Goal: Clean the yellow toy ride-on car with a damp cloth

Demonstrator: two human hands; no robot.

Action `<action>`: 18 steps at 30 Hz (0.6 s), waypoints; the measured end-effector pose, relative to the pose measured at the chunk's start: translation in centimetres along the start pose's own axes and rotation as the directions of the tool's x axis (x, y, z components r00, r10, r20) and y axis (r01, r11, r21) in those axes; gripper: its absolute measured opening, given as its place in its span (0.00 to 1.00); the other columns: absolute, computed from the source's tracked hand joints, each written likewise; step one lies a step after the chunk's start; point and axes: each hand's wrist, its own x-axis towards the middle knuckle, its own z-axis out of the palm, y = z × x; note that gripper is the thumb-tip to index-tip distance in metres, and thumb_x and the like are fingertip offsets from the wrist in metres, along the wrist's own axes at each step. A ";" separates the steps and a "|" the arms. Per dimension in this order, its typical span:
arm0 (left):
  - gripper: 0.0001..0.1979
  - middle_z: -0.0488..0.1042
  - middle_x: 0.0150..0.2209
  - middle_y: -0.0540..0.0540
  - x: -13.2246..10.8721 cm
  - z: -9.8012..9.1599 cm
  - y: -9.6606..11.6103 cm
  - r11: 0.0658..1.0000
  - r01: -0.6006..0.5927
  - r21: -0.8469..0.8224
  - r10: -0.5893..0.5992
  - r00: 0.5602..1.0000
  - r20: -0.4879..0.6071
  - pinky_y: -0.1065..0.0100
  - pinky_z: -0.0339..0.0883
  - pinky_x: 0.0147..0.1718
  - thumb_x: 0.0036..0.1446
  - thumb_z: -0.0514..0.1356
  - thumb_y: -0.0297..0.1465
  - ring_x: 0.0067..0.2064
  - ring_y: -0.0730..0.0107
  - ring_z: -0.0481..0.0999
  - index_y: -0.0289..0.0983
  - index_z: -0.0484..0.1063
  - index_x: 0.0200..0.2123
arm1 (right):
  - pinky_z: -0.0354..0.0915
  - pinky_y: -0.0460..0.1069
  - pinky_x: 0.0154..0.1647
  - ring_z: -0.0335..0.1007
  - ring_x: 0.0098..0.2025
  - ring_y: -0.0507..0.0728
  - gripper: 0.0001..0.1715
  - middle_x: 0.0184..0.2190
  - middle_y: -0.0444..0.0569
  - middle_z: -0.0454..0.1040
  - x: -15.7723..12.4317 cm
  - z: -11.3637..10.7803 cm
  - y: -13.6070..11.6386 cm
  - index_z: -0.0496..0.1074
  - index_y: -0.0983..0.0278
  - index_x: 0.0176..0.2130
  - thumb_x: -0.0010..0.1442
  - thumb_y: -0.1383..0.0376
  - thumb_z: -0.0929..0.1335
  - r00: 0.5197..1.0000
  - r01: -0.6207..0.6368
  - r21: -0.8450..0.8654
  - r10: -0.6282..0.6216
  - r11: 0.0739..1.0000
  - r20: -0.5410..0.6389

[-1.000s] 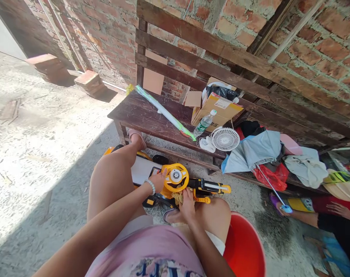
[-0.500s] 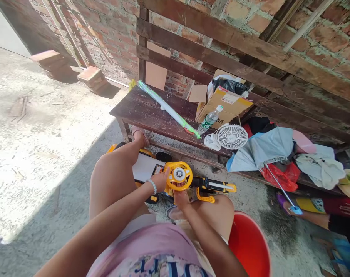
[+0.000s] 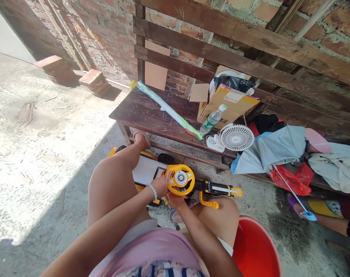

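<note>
Hands at the steering wheel. The left hand (image 3: 160, 186) grasps the left side of the yellow steering wheel (image 3: 181, 177); the right hand (image 3: 175, 201) reaches in beneath its near rim, fingers hidden, so whether it clasps anything cannot be told. A bit of yellowish cloth (image 3: 165, 201) shows just left of the right hand, mostly covered. The toy digger (image 3: 148, 168), to which the wheel belongs, stands on the concrete floor (image 3: 62, 173) on the near side of the tabletop (image 3: 128, 110), its boom (image 3: 225, 189) pointing right.

Possible faults: should the wheel turn under uneven pressure, the right hand, working out of sight below the rim, might be knocked or pinched against the parts there. The cloth, if loosely held, could snag on the wheel's underside or drop to the gritty floor and pick up dirt. A sideways push on the wheel might shift the toy, bringing the boom or the yellow lever (image 3: 208, 202) against the person's right leg. At near right, the red bucket (image 3: 261, 240) sits close beside that leg; a sudden knee movement could tip it. A jolt to the tabletop might unsettle the fan (image 3: 237, 137) near its edge.
</note>
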 end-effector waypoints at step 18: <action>0.47 0.73 0.63 0.24 -0.2 -0.4 0.1 0.999 0.002 -0.044 -0.002 1.000 -0.001 0.52 0.76 0.52 0.66 0.56 0.31 0.56 0.41 0.82 0.29 0.37 0.81 | 0.67 0.64 0.67 0.69 0.67 0.70 0.30 0.64 0.61 0.77 -5.0 -4.6 4.8 0.78 0.62 0.62 0.65 0.73 0.63 1.000 -0.013 -0.598 0.015 0.802 -0.001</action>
